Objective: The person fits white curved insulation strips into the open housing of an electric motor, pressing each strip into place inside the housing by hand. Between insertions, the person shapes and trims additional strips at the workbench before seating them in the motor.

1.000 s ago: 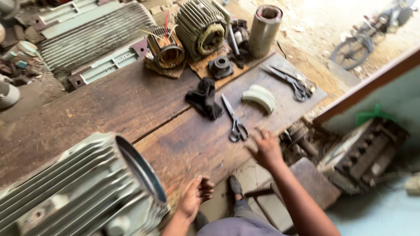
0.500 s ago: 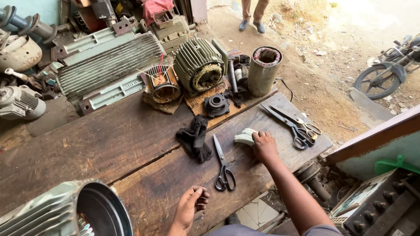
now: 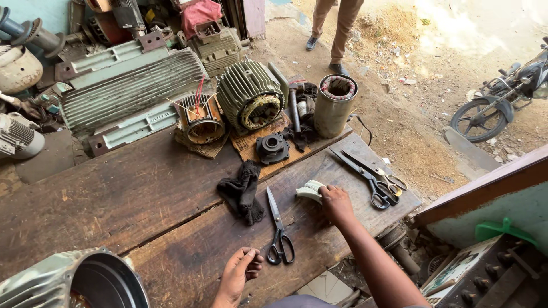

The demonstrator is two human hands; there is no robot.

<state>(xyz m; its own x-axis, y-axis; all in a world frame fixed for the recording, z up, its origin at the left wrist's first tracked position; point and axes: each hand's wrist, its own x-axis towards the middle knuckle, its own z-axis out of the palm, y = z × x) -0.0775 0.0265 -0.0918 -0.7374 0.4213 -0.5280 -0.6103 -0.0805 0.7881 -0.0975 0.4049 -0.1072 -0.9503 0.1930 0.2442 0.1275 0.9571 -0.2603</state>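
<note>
My right hand [image 3: 337, 203] rests on a curved stack of white paper pieces [image 3: 309, 191] on the wooden workbench [image 3: 142, 194], fingers closing over its right end. Just left of it lie black-handled scissors [image 3: 278, 229], blades pointing away. My left hand [image 3: 238, 274] hovers at the bench's near edge, fingers loosely curled, holding nothing, close to the scissor handles. A crumpled black cloth [image 3: 243, 191] lies left of the scissors.
Two larger scissors [image 3: 374, 175] lie at the bench's right end. Behind stand a stator with copper windings [image 3: 249, 102], a small wound core [image 3: 198, 118], a metal cylinder [image 3: 335, 105] and finned housings [image 3: 128, 85]. An open motor casing [image 3: 80, 282] sits near left. A person's legs [image 3: 334, 28] and a motorcycle [image 3: 499, 102] are beyond.
My right hand moved forward from near the black scissors to the white paper stack and settled on it. The camera tilted up and back. My left hand stayed at the bench edge.
</note>
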